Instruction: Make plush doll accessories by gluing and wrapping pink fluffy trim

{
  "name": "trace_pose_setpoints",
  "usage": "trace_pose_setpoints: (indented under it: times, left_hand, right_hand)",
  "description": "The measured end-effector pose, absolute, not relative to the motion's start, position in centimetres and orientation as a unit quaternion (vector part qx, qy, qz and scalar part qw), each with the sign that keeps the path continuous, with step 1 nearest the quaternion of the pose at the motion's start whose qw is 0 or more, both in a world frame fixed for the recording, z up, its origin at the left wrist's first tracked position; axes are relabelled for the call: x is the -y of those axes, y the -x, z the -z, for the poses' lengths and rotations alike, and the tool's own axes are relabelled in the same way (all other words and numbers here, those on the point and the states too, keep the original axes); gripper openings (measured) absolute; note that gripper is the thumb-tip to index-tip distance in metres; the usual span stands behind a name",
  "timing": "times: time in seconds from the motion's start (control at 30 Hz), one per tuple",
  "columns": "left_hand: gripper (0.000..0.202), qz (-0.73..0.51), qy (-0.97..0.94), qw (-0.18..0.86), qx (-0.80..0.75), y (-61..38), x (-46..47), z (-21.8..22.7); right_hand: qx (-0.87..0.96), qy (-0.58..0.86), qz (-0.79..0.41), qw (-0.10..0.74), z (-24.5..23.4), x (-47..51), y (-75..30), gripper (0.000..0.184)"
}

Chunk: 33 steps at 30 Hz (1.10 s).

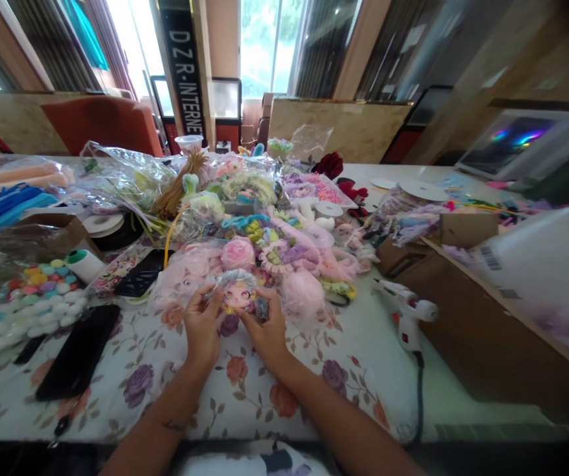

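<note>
Doll face piece held in both hands, lower centre of frame.

Left to right: a black phone (78, 350) lies flat at lower left on the floral cloth (244, 396), not in use. My left hand (202, 327) is curled, its fingertips pinching the left edge of the doll face piece (238, 294). The piece sits just above the cloth, face up toward me. My right hand (267, 334) is curled the same way and grips the piece's right edge. The face is already printed and framed by pale fluffy trim, so I judge it largely made up. I cannot tell what remains on its back. A pile of similar fluffy pieces (284, 254) lies just behind. The glue gun (406, 311) lies untouched at right, near a cardboard box (487, 317).
</note>
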State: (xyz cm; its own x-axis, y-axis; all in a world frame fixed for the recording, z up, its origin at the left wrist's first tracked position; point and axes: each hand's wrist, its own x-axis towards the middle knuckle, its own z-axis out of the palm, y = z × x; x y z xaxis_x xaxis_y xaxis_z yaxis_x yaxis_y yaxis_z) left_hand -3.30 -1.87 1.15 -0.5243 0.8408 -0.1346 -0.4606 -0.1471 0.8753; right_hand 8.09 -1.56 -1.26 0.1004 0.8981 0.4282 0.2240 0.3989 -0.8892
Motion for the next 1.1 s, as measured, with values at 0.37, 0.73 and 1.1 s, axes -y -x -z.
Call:
trace_pose_setpoints:
  times: [0.37, 0.73, 1.1]
  left_hand:
    - [0.040, -0.756, -0.168, 0.401, -0.490, 2.8, 1.9, -1.1]
    - [0.048, -0.692, -0.256, 0.502, -0.451, 2.7, 1.9, -0.4]
    - [0.059, -0.695, -0.289, 0.492, -0.437, 3.6, 1.8, -1.1]
  right_hand:
    - [0.579, 0.472, -0.316, 0.584, 1.1, 1.8, -7.6, 0.037]
    - [0.525, 0.489, -0.361, 0.597, 0.7, 1.3, -8.0, 0.038]
    - [0.570, 0.440, -0.326, 0.613, -0.1, 0.3, -9.7, 0.020]
